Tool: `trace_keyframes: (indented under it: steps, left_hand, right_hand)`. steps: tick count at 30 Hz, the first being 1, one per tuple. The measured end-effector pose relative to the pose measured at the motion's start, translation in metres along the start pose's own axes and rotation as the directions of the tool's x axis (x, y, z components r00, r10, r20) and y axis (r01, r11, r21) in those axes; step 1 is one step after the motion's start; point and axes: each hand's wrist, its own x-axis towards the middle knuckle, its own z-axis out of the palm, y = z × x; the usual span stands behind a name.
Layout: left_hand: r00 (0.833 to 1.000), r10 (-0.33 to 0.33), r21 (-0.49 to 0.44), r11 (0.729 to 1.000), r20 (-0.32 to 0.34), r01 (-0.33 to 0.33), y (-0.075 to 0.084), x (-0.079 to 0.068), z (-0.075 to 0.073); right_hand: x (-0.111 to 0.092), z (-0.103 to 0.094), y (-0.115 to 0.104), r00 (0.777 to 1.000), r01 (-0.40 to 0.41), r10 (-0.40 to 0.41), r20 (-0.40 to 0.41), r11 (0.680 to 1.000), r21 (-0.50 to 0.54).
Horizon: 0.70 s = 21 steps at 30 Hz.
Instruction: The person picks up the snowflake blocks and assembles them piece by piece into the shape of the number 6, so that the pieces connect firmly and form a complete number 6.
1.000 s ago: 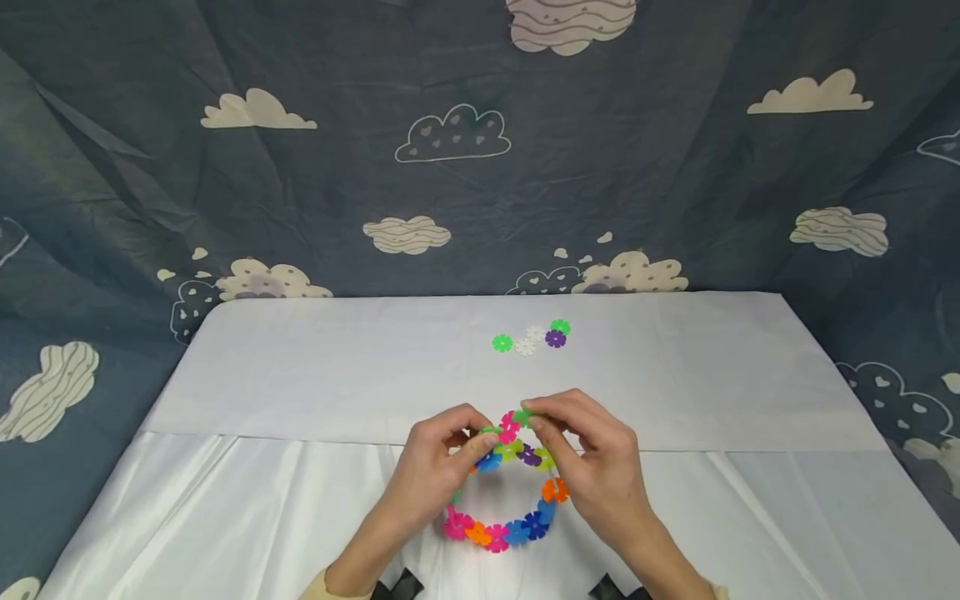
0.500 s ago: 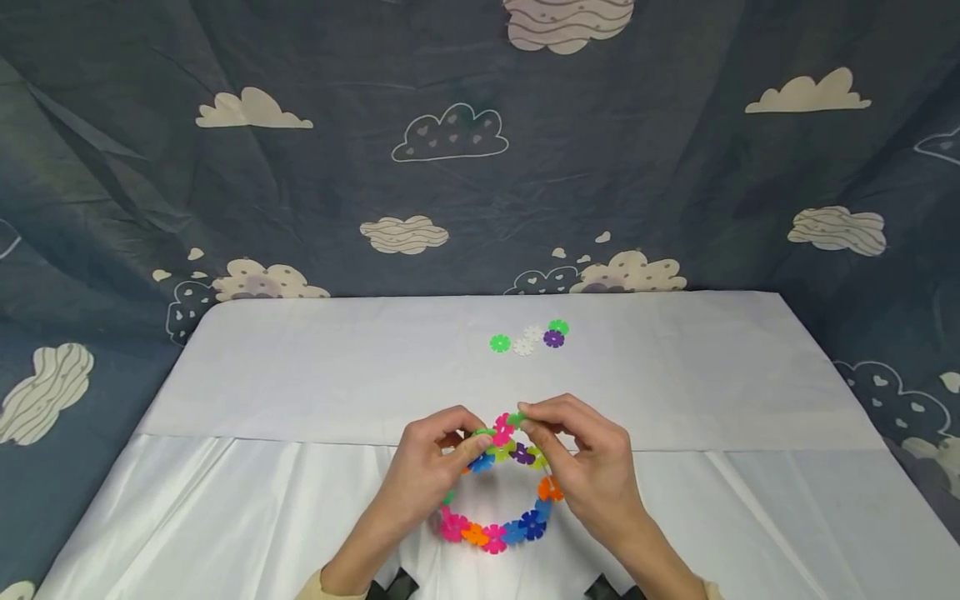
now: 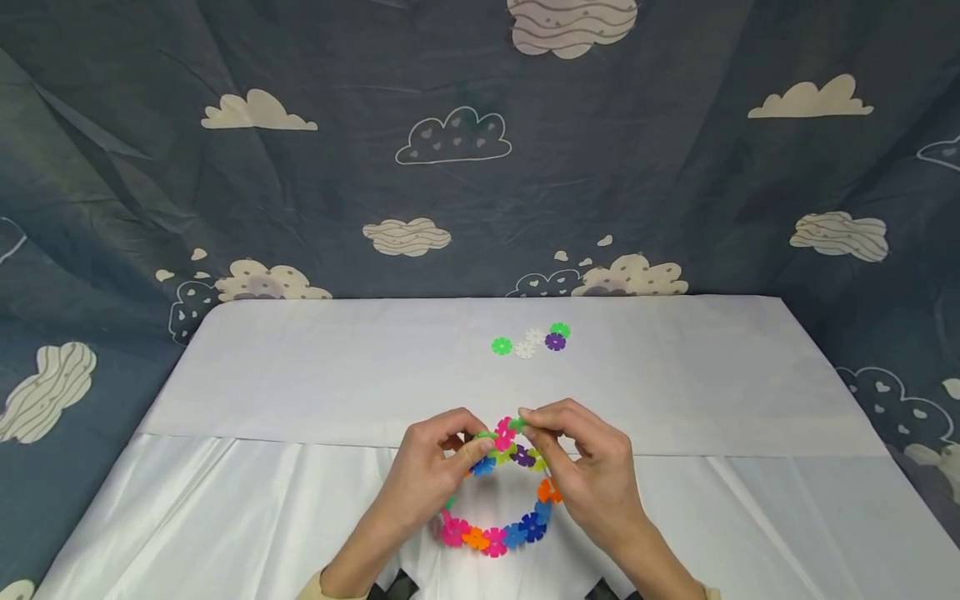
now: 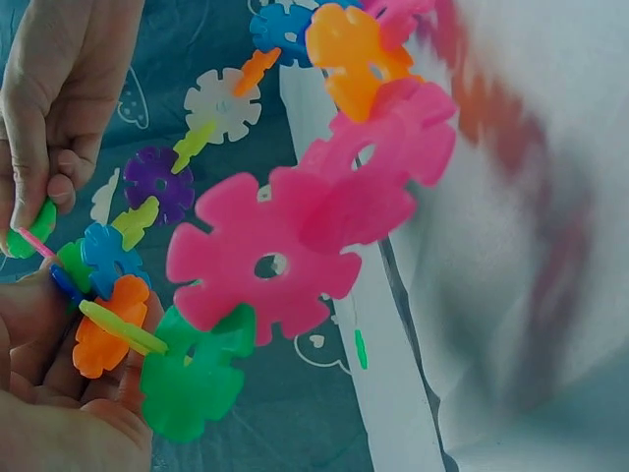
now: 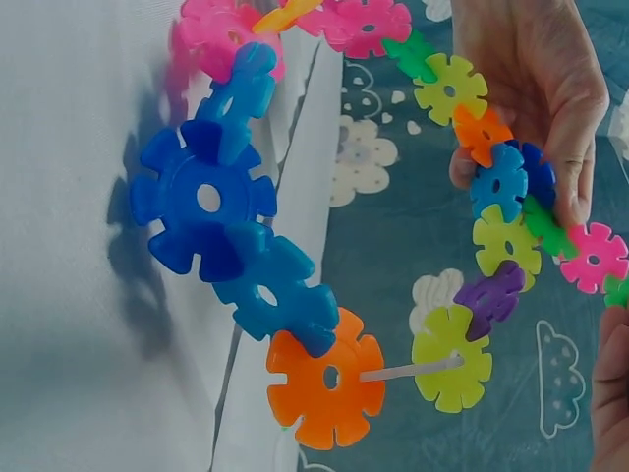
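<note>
A ring of bright interlocking flower discs hangs between both hands, in pink, orange, blue, green, yellow, purple and white. My left hand pinches a green flower disc at the ring's far side; other fingers curl behind the orange and blue discs. From that green disc sticks out a pink flower disc. Beyond the pink one is another green disc, pinched between thumb and forefinger of my right hand. The pink disc spans the short gap between the two hands, slotted edgewise.
Farther back on the white tabletop lie several loose flower discs: a green disc, white discs, a purple disc and a second green one. A dark cloud-print cloth hangs behind. Black tape pieces show at the front edge.
Both hands and the ring have shifted slightly to the left over the last second. Both grips stay the same, and the loose discs lie as before.
</note>
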Motion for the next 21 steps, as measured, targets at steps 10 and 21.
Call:
trace_keyframes:
  steps: [10, 21]
  left_hand:
    - [1.000, -0.004, 0.029, 1.000, 0.009, 0.003, -0.0002, 0.0002, 0.0000]
    - [0.999, -0.050, 0.015, 0.999, 0.013, 0.050, -0.0018, 0.0034, 0.0072]
  right_hand:
    - [0.0008, -0.0002, -0.0016, 0.999, -0.024, 0.025, 0.025, 0.999, -0.027]
    - [0.0040, -0.0031, 0.0020, 1.000, 0.014, -0.013, 0.002, 0.998, -0.060]
